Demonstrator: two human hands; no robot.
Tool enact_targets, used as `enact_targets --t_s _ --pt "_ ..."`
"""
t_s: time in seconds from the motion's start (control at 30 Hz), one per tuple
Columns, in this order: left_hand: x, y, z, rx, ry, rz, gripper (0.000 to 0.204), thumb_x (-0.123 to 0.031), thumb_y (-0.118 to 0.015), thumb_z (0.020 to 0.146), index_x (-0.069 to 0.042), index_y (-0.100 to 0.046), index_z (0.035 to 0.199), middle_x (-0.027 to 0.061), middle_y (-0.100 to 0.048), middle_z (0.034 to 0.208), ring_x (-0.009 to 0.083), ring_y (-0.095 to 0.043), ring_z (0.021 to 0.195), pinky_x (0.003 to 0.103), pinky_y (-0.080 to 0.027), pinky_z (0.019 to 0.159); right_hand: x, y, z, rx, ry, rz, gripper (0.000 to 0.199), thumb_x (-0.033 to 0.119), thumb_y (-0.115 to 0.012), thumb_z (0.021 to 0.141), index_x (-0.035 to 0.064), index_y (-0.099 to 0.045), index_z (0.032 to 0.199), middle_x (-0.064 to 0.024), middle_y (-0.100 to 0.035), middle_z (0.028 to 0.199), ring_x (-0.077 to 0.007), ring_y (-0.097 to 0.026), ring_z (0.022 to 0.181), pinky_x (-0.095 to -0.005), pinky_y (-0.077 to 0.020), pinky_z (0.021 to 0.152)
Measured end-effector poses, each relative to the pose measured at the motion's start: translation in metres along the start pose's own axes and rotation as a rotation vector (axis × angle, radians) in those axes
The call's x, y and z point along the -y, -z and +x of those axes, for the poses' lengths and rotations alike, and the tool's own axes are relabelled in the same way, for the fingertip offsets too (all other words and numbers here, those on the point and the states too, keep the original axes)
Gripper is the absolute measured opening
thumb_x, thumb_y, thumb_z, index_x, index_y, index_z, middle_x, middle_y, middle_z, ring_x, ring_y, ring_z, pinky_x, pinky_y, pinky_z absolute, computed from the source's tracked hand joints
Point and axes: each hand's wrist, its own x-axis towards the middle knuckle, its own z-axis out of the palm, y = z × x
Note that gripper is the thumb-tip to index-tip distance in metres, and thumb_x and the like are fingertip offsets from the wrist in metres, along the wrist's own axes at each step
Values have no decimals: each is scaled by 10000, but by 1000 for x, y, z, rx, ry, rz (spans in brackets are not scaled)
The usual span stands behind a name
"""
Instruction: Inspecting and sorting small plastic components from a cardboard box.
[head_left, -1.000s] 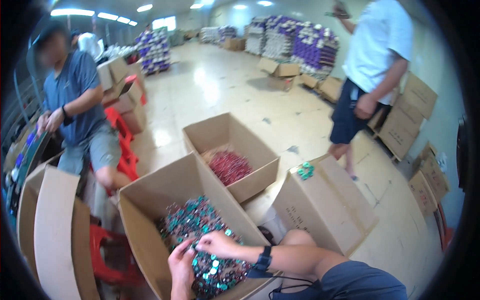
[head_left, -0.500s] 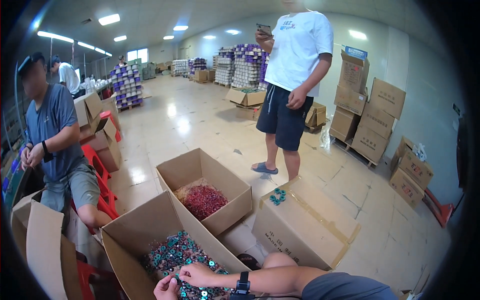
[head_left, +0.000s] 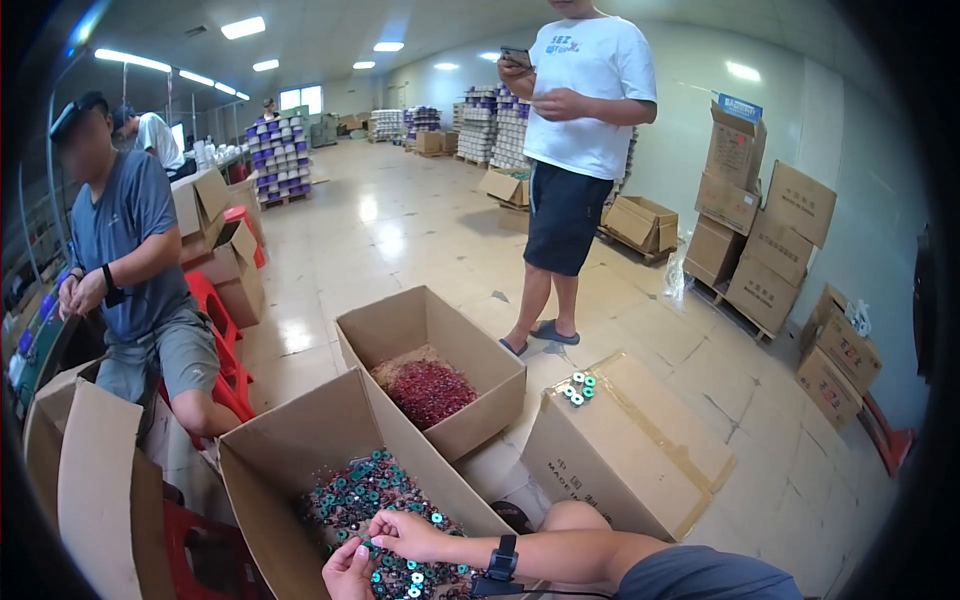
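An open cardboard box [head_left: 290,450] in front of me holds a heap of small green ring-shaped parts [head_left: 370,490]. Both my hands are inside it at the lower edge of the view. My right hand [head_left: 405,532], with a black watch on its wrist, pinches some of the green rings with curled fingers. My left hand [head_left: 348,570] lies palm up just below it, cupped under the rings and partly cut off by the frame edge.
A second open box [head_left: 470,345] behind holds red parts [head_left: 430,390]. A closed carton [head_left: 640,455] at my right carries a few green rings [head_left: 577,388]. One person sits at left on a red stool; another stands ahead, looking at a phone. Stacked cartons [head_left: 770,240] line the right wall.
The view has tilted upward, so the boxes and my hands now sit lower in the picture. My hands stay in the green-ring box, working close together.
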Motion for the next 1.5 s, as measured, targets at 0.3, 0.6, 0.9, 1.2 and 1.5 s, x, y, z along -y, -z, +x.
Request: enact_targets --t_s 0.3,0.6,0.9,1.2,1.5 --pt "11 9 -2 11 39 -128 280 19 -529 912 71 -536 1187 149 -602 1095 217 -596 1001 340 -523 870 -2 -11 -5 68 -39 283 97 77 -608 901 29 -559 970 -23 -605 856 -75 -578 764 -227 -482 652" --pt "8 -8 13 43 30 -116 267 -4 -544 920 54 -566 1180 141 -618 1120 209 -609 1004 346 -529 890 8 11 2 35 -53 364 119 52 -613 892 23 -563 996 -35 -622 892 -93 -602 778 -235 -512 710" --pt "0 3 3 36 35 -187 264 -14 -556 917 50 -574 1172 153 -629 1102 230 -630 993 383 -537 902 17 2 1 106 -204 538 131 75 -621 886 25 -578 998 -19 -615 851 -71 -569 705 -208 -498 665" --pt "3 5 1 47 23 -239 255 -24 -568 914 38 -580 1161 135 -625 1096 215 -619 997 386 -531 916 15 5 0 92 -176 487 162 101 -622 894 28 -580 1033 -14 -610 875 -65 -561 740 -211 -492 690" --pt "4 2 11 -55 -32 -107 331 48 -664 823 27 -599 1146 106 -638 1084 153 -605 963 286 -512 873 25 -1 7 -117 162 -19 112 44 -628 849 13 -575 943 -68 -618 859 -160 -601 760 -277 -490 694"
